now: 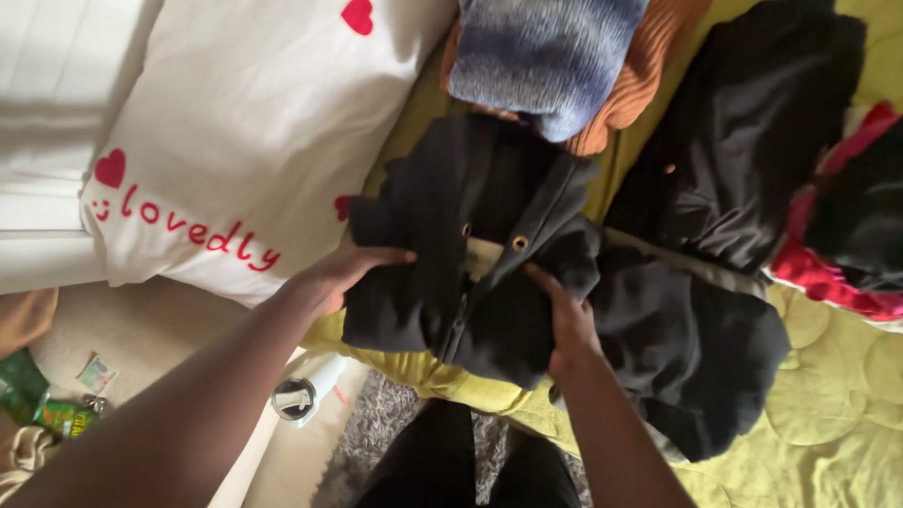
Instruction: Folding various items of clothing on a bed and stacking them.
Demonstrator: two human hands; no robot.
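Your left hand [346,272] lies flat, fingers spread, on the left edge of the black hooded jacket [466,255]; it presses on the cloth rather than closing around it. Your right hand [566,323] has its fingers curled into the jacket's lower middle, gripping a fold of fabric just right of the zipper. The jacket sits bunched on the yellow-green quilt [846,418], near the quilt's front edge.

Left of the jacket, touching its sleeve side, rests a white pillow [246,127] with red hearts and red lettering. Beyond the jacket, at its far edge, a blue-grey knit [544,47] lies on top of an orange ribbed knit [643,80]. Right of the jacket, touching it, sprawl more black garments [724,193], and further right sits a red and black pile [853,228]. Below the jacket, past the quilt's edge, a white bottle [302,389] lies on the floor.
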